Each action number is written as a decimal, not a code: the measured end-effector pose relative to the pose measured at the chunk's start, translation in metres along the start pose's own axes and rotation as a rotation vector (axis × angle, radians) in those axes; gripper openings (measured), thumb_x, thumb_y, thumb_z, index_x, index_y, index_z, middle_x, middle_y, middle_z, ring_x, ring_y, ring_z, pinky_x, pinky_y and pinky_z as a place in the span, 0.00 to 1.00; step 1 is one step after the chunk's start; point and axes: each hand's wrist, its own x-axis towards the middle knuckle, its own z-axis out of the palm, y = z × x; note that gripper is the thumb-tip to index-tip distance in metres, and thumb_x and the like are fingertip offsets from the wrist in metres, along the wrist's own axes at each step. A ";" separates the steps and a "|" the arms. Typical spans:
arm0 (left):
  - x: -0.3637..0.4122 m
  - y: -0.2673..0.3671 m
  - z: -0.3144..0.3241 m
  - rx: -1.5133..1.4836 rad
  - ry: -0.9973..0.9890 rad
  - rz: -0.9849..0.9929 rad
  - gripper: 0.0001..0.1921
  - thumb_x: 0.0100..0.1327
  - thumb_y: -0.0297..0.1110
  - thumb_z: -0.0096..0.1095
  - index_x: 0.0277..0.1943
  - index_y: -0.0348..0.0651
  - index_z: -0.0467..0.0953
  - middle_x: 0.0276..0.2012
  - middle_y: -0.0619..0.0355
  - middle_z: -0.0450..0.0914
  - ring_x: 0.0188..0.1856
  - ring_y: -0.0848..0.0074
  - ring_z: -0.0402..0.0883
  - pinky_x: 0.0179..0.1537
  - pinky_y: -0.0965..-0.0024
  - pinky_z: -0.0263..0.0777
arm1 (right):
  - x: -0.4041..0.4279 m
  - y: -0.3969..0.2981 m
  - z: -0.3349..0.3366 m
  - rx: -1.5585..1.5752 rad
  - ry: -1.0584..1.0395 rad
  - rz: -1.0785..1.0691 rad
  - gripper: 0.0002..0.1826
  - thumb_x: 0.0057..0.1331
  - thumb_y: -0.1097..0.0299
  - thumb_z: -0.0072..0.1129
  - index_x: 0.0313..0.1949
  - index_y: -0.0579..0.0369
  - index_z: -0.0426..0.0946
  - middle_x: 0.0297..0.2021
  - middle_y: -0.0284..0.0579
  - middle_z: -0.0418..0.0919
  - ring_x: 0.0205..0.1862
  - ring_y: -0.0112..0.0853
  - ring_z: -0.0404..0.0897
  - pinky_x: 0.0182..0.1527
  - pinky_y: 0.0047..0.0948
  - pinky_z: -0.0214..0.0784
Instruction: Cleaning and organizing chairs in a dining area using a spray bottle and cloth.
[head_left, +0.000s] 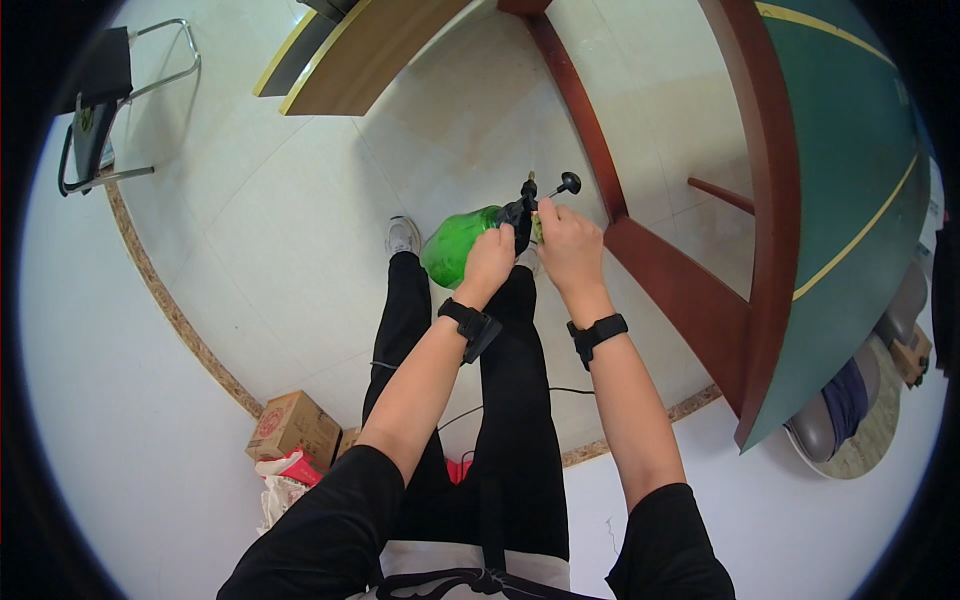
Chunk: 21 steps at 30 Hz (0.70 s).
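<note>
A green translucent pump spray bottle (459, 246) is held tilted in front of my legs, its black spray head (517, 214) pointing away to the right. My left hand (491, 261) grips the bottle at its neck, just below the head. A brass-tipped nozzle (531, 177) and a black pump knob (571, 183) on a thin rod stick out past my fingers. My right hand (568, 244) is closed beside the spray head, with a small yellow-green piece (537, 227) showing at its fingers. What that piece is I cannot tell. Both wrists wear black straps.
Close on the right stands a green-topped table (840, 172) with a red-brown wooden frame (679, 289). A wooden furniture panel (367, 60) hangs over the tiles ahead. A metal-framed chair (105, 97) is far left. Behind my legs are a cardboard box (296, 427) and a dark cable (571, 390).
</note>
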 end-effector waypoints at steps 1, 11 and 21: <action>0.000 0.001 0.001 -0.006 0.015 -0.016 0.07 0.58 0.29 0.42 0.30 0.35 0.66 0.26 0.42 0.73 0.28 0.50 0.74 0.27 0.52 0.67 | 0.000 -0.001 0.000 -0.001 0.002 -0.001 0.07 0.47 0.75 0.53 0.25 0.54 0.64 0.17 0.41 0.68 0.20 0.37 0.73 0.22 0.34 0.65; 0.016 -0.006 -0.004 0.034 0.097 0.032 0.07 0.59 0.30 0.41 0.31 0.36 0.66 0.25 0.42 0.73 0.28 0.49 0.74 0.28 0.51 0.67 | 0.010 -0.003 0.003 -0.018 0.051 0.028 0.07 0.47 0.76 0.53 0.27 0.55 0.65 0.17 0.42 0.68 0.21 0.38 0.73 0.21 0.35 0.65; 0.051 -0.005 -0.021 -0.101 -0.014 -0.072 0.08 0.58 0.31 0.42 0.30 0.35 0.66 0.26 0.42 0.74 0.28 0.49 0.74 0.28 0.51 0.67 | 0.040 0.007 0.006 0.003 0.045 0.038 0.07 0.48 0.75 0.53 0.28 0.54 0.66 0.18 0.43 0.70 0.22 0.39 0.74 0.22 0.36 0.66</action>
